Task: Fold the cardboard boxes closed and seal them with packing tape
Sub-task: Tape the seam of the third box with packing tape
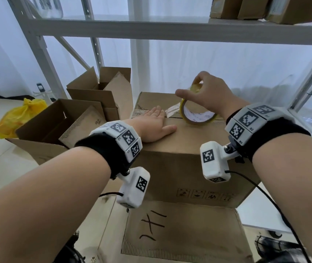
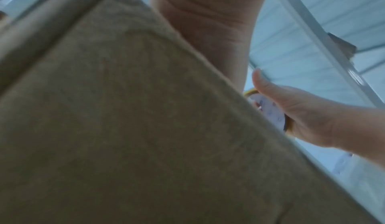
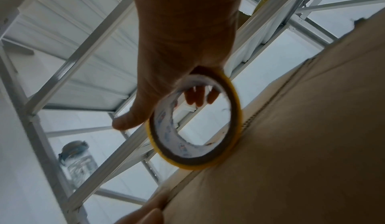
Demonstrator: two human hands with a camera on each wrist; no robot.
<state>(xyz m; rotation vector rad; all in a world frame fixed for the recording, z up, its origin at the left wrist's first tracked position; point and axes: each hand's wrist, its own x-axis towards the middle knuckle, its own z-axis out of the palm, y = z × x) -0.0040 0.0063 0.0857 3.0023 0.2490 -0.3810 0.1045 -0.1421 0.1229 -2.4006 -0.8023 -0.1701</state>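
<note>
While left hand (image 1: pixel 156 126) lies flat on box (image 1: pixel 179 145) | right hand (image 1: pixel 206 95) fingers grasp tape roll (image 1: pixel 198 114) | open boxes (image 1: pixel 71 118) left

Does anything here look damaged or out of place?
Mostly no. The closed brown cardboard box shows torn paper and old tape remnants along its top seam, beside the flat left hand. The right hand holds the yellow-edged packing tape roll upright on the seam.

Each forearm is bare, ending in a black wristband (image 1: pixel 102 147) topped by a white block of black-and-white square markers (image 1: pixel 126 138). Below each wristband, a white camera housing (image 1: pixel 134 188) hangs on a screwed bracket, with a thin black cable (image 1: pixel 276 205) trailing away.
</note>
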